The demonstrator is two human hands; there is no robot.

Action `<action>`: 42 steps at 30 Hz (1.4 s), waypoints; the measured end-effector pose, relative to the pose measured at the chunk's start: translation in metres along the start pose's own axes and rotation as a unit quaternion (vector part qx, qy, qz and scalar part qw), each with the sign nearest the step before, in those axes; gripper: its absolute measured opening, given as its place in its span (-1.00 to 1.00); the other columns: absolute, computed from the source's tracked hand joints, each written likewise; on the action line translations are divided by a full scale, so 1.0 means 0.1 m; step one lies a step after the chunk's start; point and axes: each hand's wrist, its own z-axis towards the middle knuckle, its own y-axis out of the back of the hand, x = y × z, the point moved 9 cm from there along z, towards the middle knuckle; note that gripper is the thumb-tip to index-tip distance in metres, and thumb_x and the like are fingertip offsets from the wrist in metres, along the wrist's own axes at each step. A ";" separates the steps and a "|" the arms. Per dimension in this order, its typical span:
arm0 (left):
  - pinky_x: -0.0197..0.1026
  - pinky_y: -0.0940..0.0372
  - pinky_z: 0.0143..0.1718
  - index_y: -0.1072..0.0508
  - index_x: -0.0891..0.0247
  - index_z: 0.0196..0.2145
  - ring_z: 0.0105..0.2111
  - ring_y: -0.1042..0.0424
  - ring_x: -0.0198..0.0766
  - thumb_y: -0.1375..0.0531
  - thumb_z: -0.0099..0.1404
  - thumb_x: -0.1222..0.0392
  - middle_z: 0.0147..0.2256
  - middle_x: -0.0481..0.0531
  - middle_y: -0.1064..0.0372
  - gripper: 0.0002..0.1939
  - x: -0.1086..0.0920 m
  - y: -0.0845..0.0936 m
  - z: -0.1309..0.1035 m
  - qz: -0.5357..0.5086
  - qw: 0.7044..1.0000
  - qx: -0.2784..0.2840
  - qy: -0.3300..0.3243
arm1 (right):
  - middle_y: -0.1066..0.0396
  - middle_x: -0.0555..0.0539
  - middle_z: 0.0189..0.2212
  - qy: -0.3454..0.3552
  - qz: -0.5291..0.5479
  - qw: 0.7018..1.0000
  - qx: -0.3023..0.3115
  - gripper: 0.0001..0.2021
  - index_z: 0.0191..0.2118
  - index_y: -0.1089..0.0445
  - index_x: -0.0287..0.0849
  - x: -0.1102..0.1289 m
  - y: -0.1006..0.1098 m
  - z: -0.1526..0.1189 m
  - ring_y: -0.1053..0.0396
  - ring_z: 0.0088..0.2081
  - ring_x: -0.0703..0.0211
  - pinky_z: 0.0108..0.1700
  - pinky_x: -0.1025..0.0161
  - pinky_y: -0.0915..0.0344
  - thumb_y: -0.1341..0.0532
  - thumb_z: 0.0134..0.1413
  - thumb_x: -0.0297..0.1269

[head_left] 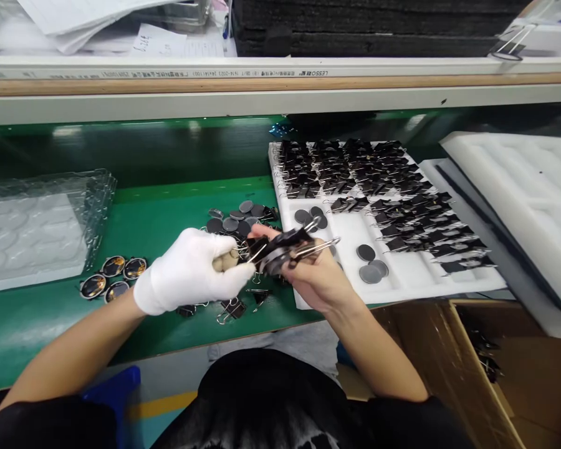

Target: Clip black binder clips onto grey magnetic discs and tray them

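Note:
My left hand [189, 271], in a white glove with bare fingertips, pinches a black binder clip [258, 248] by its wire handles. Closed around a small stack of dark round discs [275, 260], my bare right hand [320, 277] is just to the right. Another black binder clip [293, 237] sits on that stack, its wire handles pointing right. The left hand's clip meets the stack's left edge; whether it grips the discs is blurred. Behind the hands lies a pile of loose grey discs [230, 224]. Loose binder clips [234, 307] lie below them on the green table.
A white foam tray [350, 234] on the right holds rows of clipped pieces [355, 165] and several loose discs [366, 252]. Clear plastic trays [32, 234] and round amber-and-black pieces [115, 266] lie left. More foam trays [518, 168] and a cardboard box [533, 380] are far right.

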 end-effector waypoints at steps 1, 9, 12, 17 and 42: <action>-0.28 0.06 -0.57 -0.03 0.20 -0.66 -0.62 0.12 -0.41 -0.10 0.13 0.04 -0.69 -0.16 0.10 -0.63 0.02 0.00 0.01 0.000 1.000 -0.007 0.002 | -0.61 -0.05 -0.02 0.008 0.017 0.999 -0.032 -0.71 -0.22 -0.64 0.02 0.02 0.05 0.00 -0.54 0.02 0.06 0.11 0.06 -0.51 -0.56 -0.15 -0.19; -0.33 0.06 -0.57 -0.10 0.24 -0.66 -0.61 0.04 -0.45 -0.11 0.25 -0.01 -0.69 -0.17 0.02 -0.56 0.10 -0.19 0.02 -0.082 0.995 0.042 0.026 | -0.60 0.08 -0.36 0.010 0.054 0.984 -0.171 -0.69 -0.33 -0.53 -0.06 -0.01 0.36 0.06 -0.50 -0.35 0.30 -0.24 0.29 -0.54 -0.58 -0.19 -0.15; -0.35 0.06 -0.58 -0.09 0.24 -0.66 -0.61 0.02 -0.46 -0.11 0.27 -0.04 -0.69 -0.17 0.00 -0.53 0.11 -0.24 0.01 -0.106 0.992 0.055 0.041 | -0.60 0.08 -0.34 0.020 0.027 0.982 -0.186 -0.66 -0.31 -0.51 -0.06 0.01 0.41 0.05 -0.52 -0.33 0.28 -0.25 0.29 -0.54 -0.59 -0.22 -0.14; -0.35 0.05 -0.59 -0.12 0.24 -0.66 -0.61 0.03 -0.46 -0.10 0.27 -0.07 -0.70 -0.18 0.02 -0.53 0.10 -0.28 0.02 -0.120 0.990 0.066 0.041 | -0.60 0.06 -0.32 0.049 -0.028 0.983 -0.177 -0.63 -0.28 -0.49 -0.07 0.07 0.44 0.03 -0.52 -0.32 0.26 -0.24 0.29 -0.53 -0.58 -0.22 -0.15; -0.26 -0.36 -0.44 -0.50 0.29 -0.27 -0.47 -0.48 -0.28 -0.21 0.34 -0.26 -0.42 0.07 -0.53 -0.51 -0.44 -0.84 0.28 -0.422 0.824 0.360 0.116 | -0.61 -0.06 -0.07 0.313 -0.275 0.905 -0.086 -0.57 0.05 -0.54 0.04 0.73 0.70 -0.63 -0.56 -0.09 0.07 -0.06 0.12 -0.51 -0.46 0.04 -0.38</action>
